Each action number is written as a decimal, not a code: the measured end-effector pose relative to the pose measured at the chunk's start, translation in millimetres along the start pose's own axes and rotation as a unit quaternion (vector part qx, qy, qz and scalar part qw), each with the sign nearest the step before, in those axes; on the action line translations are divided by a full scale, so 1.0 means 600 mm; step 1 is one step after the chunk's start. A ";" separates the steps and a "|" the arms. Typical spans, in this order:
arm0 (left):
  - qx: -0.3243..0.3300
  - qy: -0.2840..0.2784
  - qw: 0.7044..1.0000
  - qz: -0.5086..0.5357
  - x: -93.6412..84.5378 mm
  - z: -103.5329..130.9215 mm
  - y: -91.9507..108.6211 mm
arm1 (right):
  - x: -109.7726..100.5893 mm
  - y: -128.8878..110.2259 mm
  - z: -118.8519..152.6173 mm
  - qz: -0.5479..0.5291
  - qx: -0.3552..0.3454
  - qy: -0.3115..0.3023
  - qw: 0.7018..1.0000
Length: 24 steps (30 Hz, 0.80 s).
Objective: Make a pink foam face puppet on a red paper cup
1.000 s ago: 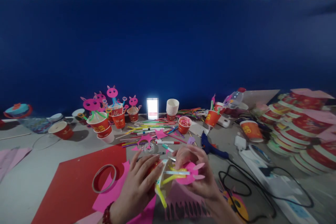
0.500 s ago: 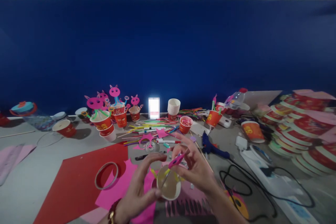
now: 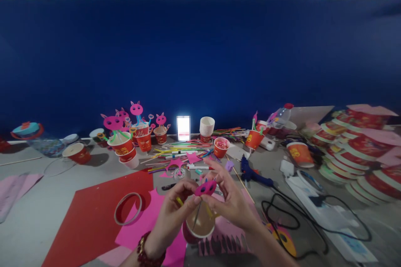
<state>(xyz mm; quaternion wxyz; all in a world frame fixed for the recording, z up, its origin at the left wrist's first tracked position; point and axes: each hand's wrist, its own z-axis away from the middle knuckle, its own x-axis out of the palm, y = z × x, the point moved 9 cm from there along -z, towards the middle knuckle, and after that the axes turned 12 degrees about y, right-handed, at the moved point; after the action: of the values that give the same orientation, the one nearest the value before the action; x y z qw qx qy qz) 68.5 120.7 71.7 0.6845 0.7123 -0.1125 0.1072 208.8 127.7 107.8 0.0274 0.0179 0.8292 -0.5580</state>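
Lower centre: pink oval paper face (image 3: 206, 188), finger-pinched both sides, likely steadier, left hand (image 3: 179, 207) newly joining right hand (image 3: 230, 203) above white-rimmed paper cup (image 3: 203, 224).

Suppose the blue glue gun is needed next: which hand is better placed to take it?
Probably the right hand: it is nearer the blue glue gun, while the left hand is farther. Both are at the pink face.

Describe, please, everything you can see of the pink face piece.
The pink face piece looks flat, like paper or foam, and bears two dark eyes. It is tilted above the open cup, a thin stick slanting down beneath it into the cup. It is in the grip of the left hand and right hand.
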 end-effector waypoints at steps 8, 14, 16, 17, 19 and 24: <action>-0.087 0.051 0.992 0.070 -0.007 -0.001 -0.037 | -0.004 -0.001 0.004 0.027 0.029 -0.043 0.998; -0.115 0.067 0.987 0.089 -0.010 -0.001 -0.052 | -0.008 0.009 0.000 0.003 0.059 -0.030 0.998; -0.125 0.081 0.984 0.100 -0.013 -0.002 -0.056 | -0.009 0.014 -0.002 -0.022 0.068 -0.014 0.997; -0.133 0.086 0.981 0.109 -0.014 -0.003 -0.058 | -0.011 0.017 -0.003 -0.038 0.073 -0.005 0.997; -0.149 0.088 0.976 0.129 -0.013 -0.004 -0.062 | -0.017 0.024 -0.005 -0.074 0.081 0.015 0.994; -0.172 0.097 0.971 0.137 -0.019 -0.006 -0.073 | -0.046 0.062 -0.002 -0.132 0.120 0.091 0.980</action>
<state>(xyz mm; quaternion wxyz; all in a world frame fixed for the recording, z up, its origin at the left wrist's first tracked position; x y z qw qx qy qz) 70.9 125.9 26.4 0.7828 0.5481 -0.1588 0.2482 238.9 142.6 75.5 -0.1246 -0.0375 0.7504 -0.6480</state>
